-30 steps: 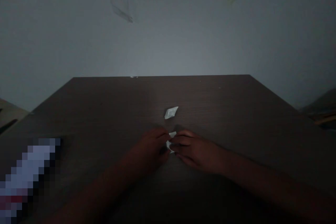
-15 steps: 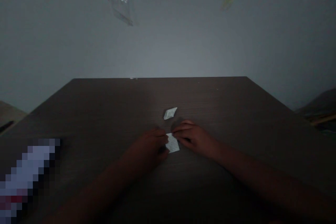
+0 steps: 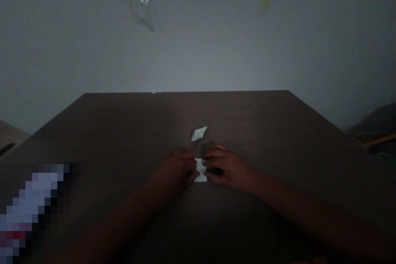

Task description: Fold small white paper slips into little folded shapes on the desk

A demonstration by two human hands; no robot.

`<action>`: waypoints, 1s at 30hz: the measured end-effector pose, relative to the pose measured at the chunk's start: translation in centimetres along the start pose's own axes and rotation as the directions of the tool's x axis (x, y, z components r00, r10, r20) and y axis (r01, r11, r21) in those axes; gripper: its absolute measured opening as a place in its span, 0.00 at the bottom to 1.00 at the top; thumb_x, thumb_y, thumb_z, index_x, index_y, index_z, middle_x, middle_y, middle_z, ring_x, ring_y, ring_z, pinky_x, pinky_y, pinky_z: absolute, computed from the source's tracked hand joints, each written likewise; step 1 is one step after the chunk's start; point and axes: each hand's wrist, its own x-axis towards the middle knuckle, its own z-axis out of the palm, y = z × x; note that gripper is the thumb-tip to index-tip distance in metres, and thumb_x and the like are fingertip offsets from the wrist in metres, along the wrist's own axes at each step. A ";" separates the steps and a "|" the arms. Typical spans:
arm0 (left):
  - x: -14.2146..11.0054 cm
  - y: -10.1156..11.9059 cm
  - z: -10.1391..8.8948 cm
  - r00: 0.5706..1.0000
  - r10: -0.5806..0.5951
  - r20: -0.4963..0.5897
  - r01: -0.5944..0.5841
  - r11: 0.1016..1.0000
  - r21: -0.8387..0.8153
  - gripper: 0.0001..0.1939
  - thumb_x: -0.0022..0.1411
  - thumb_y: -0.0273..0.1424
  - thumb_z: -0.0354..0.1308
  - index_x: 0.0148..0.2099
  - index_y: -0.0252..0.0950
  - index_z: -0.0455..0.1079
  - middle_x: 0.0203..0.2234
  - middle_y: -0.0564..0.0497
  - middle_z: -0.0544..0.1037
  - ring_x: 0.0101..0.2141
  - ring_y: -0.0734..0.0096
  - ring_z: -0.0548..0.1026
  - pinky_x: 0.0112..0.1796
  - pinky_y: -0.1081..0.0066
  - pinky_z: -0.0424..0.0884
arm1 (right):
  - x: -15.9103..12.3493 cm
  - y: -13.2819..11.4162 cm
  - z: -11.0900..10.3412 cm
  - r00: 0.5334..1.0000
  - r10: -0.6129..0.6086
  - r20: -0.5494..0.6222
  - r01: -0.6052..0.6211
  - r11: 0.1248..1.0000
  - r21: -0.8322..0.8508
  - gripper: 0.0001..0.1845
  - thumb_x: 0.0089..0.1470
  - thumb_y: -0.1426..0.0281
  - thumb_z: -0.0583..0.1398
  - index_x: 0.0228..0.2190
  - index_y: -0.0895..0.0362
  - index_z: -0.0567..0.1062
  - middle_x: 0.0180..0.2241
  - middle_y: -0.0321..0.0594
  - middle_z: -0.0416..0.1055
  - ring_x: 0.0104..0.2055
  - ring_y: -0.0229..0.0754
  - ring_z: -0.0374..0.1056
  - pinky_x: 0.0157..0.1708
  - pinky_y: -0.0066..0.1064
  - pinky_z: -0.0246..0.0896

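White paper slip (image 3: 201,170), narrower now, pinched by left hand (image 3: 176,169) and right hand (image 3: 225,168) (probably; dim view)

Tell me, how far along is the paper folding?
Done: a folded paper diamond looks finished, lying on the dark wood table. In hand: a small printed paper strip, between the left hand and the right hand. Left: that strip doesn't look like the diamond yet, so it seems unfinished.
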 end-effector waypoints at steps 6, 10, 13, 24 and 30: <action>0.0 0.1 -0.1 1.000 -0.003 0.023 0.002 1.000 0.025 0.03 0.72 0.26 0.64 0.43 0.36 0.79 0.44 0.48 0.82 0.50 0.51 0.78 0.51 0.52 0.68 | 0.2 0.4 0.3 0.997 0.054 -0.052 -0.057 0.997 -0.049 0.02 0.64 0.68 0.70 0.38 0.53 0.84 0.47 0.43 0.80 0.50 0.48 0.72 0.54 0.45 0.67; 0.0 0.1 0.0 0.999 -0.022 0.030 0.021 0.999 0.030 0.02 0.72 0.27 0.65 0.42 0.37 0.79 0.44 0.50 0.82 0.50 0.52 0.78 0.51 0.54 0.66 | 0.5 1.1 0.5 0.992 0.116 -0.054 -0.119 0.990 -0.074 0.02 0.65 0.68 0.69 0.38 0.52 0.85 0.46 0.42 0.80 0.49 0.48 0.72 0.53 0.45 0.65; -0.2 0.2 -0.1 0.999 -0.032 0.015 0.031 0.999 0.036 0.03 0.73 0.25 0.64 0.44 0.37 0.79 0.45 0.51 0.82 0.52 0.53 0.77 0.52 0.57 0.64 | 0.5 0.7 0.4 0.991 0.134 -0.011 -0.135 0.987 -0.089 0.02 0.66 0.68 0.68 0.40 0.52 0.84 0.47 0.42 0.79 0.51 0.49 0.72 0.55 0.47 0.64; -0.2 -0.2 -0.1 1.000 -0.016 0.025 0.015 1.000 0.024 0.03 0.72 0.26 0.64 0.43 0.38 0.79 0.44 0.50 0.82 0.51 0.53 0.78 0.50 0.57 0.64 | 0.2 -1.5 -0.7 0.974 0.186 0.129 -0.176 0.981 -0.081 0.12 0.57 0.67 0.72 0.41 0.53 0.78 0.51 0.44 0.77 0.56 0.54 0.68 0.58 0.49 0.64; -0.7 -0.6 -0.5 0.999 0.013 0.029 -0.012 0.999 -0.036 0.08 0.69 0.26 0.67 0.49 0.41 0.80 0.49 0.50 0.83 0.54 0.52 0.78 0.54 0.55 0.65 | 0.1 -1.3 -0.6 0.979 0.168 0.119 -0.159 0.984 -0.083 0.19 0.53 0.63 0.75 0.43 0.54 0.78 0.51 0.46 0.77 0.55 0.55 0.68 0.58 0.51 0.63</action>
